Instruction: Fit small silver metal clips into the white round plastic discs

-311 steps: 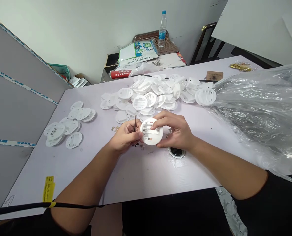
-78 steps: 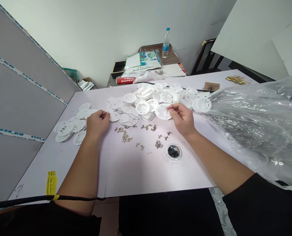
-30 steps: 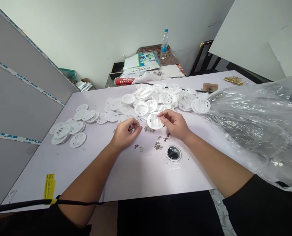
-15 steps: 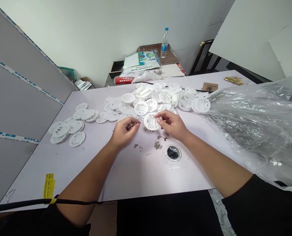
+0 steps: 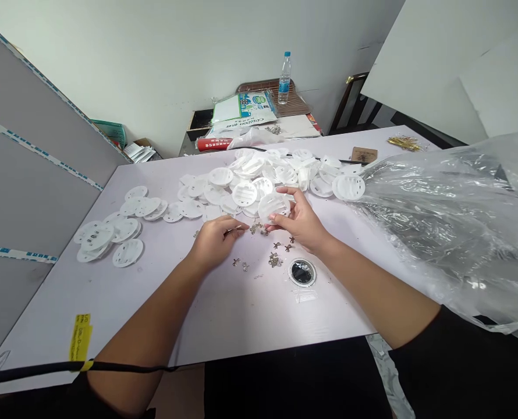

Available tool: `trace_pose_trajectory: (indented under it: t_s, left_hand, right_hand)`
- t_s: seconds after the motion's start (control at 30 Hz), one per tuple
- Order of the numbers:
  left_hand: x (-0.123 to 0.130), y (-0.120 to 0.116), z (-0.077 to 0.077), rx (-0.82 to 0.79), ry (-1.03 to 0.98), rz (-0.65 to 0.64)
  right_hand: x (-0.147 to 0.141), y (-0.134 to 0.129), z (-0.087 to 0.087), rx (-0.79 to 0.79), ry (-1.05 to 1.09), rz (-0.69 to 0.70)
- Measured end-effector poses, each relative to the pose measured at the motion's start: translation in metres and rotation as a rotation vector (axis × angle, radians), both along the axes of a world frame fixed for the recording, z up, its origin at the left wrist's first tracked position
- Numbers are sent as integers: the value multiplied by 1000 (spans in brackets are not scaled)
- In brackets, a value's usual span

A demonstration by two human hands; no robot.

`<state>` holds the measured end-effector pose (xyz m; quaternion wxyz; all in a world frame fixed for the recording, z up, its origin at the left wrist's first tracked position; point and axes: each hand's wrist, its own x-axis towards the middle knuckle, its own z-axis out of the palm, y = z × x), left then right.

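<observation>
Presently, the right hand (image 5: 300,224) grips a white plastic disc (image 5: 273,205), with the fingers curled over its far edge and the thumb at its near edge. The disc is tilted and appears held just off the table (image 5: 241,308), close to the edge of a large pile of discs (image 5: 241,189). The left hand (image 5: 213,241) is closed in a pinch on slim metal tweezers (image 5: 237,229), whose tips point toward the disc but stand apart from it. Small metal clips (image 5: 275,261) lie loose on the table below both hands, and a smaller pile of discs (image 5: 110,235) sits well to the left. A clear plastic bag (image 5: 437,227) bulges over the right side of the table.

Risks noted. The disc is light and smooth and is held by one hand only, so a slack grip could drop it among the clips or the pile. A clip could spring from the tweezers under uneven pressure and become lost beneath the discs or the bag. Either hand or forearm, if dragged across the table, could scatter the clips or disturb the pile's edge. The tweezers' tips pose a minor pricking hazard to the right hand's fingers. Slippage of the bag could cover nearby discs.
</observation>
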<state>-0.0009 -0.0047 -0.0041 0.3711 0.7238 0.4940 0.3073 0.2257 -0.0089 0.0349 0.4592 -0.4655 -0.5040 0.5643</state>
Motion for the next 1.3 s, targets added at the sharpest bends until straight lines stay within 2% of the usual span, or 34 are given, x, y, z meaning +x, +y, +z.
trace_pose_trajectory:
  t_s: [0.17, 0.43, 0.63, 0.97, 1.07, 1.23, 1.3]
  left_hand:
    - [0, 0, -1, 24, 33, -4]
    - [-2, 0, -2, 78, 170, 9]
    - [-2, 1, -1, 57, 207, 45]
    - [-4, 0, 4, 10, 13, 66]
    - [-3, -1, 7, -80, -99, 115]
    - [-3, -1, 8, -64, -292, 115]
    - [-3, -1, 7, -104, -357, 115]
  right_hand:
    - [-2, 0, 2, -68, 9, -24]
    - [0, -2, 4, -57, -119, -101]
    - [-2, -3, 6, -79, -118, -71]
    - [-3, -3, 7, -71, -154, -30]
    - [-3, -3, 4, -52, -154, -28]
    - [-3, -3, -1, -34, -165, 26]
    - [-4, -4, -2, -31, -161, 57]
